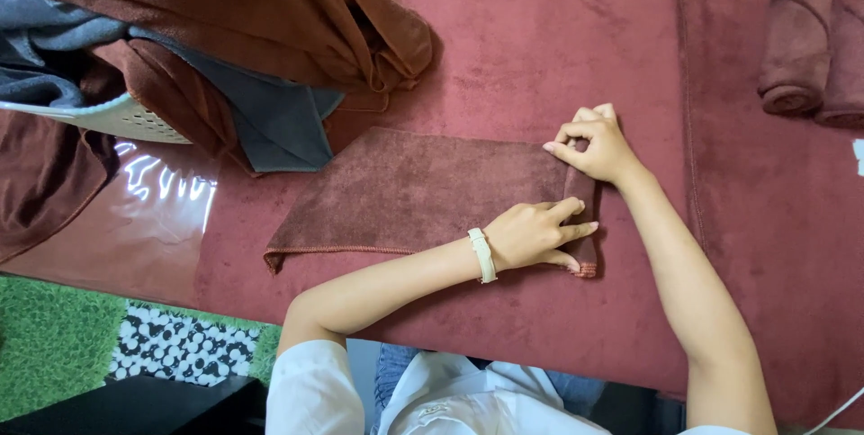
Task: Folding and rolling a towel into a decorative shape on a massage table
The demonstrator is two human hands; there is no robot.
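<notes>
The work surface is a table draped in a maroon plush cover [540,30], seen from above; a patch of green and pebble-patterned floor mat [99,345] shows at the lower left.

At the centre of the cover lies a brown towel [405,192], folded into a long flat strip running left to right. Its right end is turned up into a small first roll. The left hand [535,235] lies flat on that end near the front edge, fingers spread and pressing the cloth down, with a cream wristband [483,255] on the wrist. The right hand [594,143] pinches the far corner of the same end between thumb and fingertips, closed on the cloth.

Judgement: the step in hand is the start of rolling the strip from its right end. The next move appears to call for both hands to keep the turn tight and level across the width, so that the edges stay aligned.

Two rolled towels [814,62] of matching colour lie side by side at the upper right, well apart from the hands. At the upper left, a white perforated basket [126,116] holds a heap of brown and grey cloths [225,30] spilling over its rim.
</notes>
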